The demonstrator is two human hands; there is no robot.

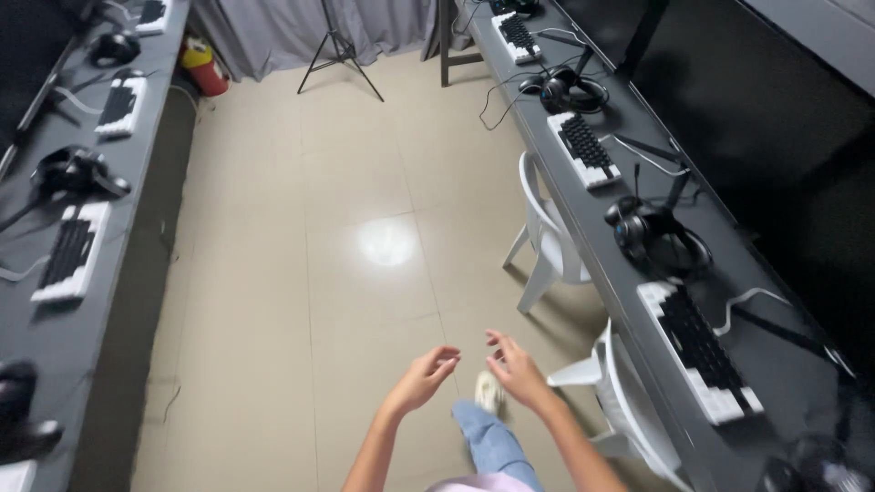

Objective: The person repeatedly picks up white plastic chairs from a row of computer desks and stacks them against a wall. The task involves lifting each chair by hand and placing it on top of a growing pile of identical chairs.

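My left hand (425,375) and my right hand (515,367) hang in front of me above the beige tiled floor (346,210), a short gap between them. Both hold nothing, with fingers loosely curled and apart. Below them my leg in blue jeans (490,444) steps forward, a light shoe (489,392) showing between the hands. The nearest furniture is a white plastic chair (620,401) just right of my right hand.
A grey desk (629,301) runs along the right with black-and-white keyboards (702,351) and headsets (658,239); a second white chair (545,239) stands farther along. Another desk (55,337) with keyboards lines the left. A tripod (339,50) and a red cylinder (204,69) stand by the far curtain.
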